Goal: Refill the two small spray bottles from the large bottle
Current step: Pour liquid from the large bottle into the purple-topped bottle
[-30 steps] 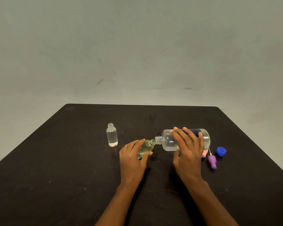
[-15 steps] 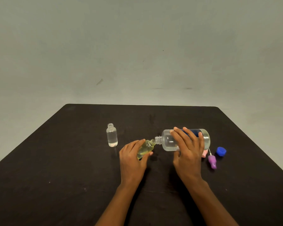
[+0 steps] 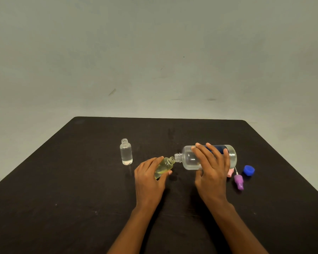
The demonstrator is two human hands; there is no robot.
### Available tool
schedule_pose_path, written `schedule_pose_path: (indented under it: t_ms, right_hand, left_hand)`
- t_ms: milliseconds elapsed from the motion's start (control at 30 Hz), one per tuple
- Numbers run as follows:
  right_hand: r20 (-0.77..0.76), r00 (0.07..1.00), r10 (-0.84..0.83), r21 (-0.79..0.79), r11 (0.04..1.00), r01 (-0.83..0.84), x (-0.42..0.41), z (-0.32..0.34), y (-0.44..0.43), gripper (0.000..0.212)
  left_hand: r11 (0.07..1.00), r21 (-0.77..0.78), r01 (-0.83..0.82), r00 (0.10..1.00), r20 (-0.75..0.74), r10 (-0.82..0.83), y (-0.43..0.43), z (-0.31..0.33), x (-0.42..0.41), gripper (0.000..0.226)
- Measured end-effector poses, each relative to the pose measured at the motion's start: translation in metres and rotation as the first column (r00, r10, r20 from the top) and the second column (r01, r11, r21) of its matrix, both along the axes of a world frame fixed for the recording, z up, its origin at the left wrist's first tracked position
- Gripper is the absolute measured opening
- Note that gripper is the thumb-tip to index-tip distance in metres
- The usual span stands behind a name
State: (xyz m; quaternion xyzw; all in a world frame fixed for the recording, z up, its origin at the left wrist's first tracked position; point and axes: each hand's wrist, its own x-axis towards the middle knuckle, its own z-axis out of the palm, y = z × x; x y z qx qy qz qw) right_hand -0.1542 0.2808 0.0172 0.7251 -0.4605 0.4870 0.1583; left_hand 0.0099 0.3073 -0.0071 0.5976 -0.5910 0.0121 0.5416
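My right hand [image 3: 212,173] grips the large clear bottle [image 3: 189,160] with a blue label, held on its side with its open neck pointing left. My left hand [image 3: 149,178] holds a small yellowish bottle [image 3: 164,166], tilted so its open mouth meets the large bottle's neck. A second small clear bottle [image 3: 126,152] stands upright and uncapped to the left, with clear liquid in it.
On the dark table [image 3: 62,198], right of my right hand, lie a purple spray head [image 3: 239,182] with its thin tube, a pink piece [image 3: 230,173] half hidden by my hand, and a blue cap [image 3: 249,170]. A pale wall rises behind.
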Motion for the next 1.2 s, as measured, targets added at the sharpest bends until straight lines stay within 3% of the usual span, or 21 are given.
schedule_pose_path:
  t_ms: [1200]
  right_hand:
    - [0.0,1.0,-0.012,-0.026,1.0,0.012,-0.0007,-0.0003,-0.0002,0.086]
  left_hand:
    - [1.0,-0.017,0.0,1.0,-0.001,0.0,-0.0002,-0.0005,0.0,0.048]
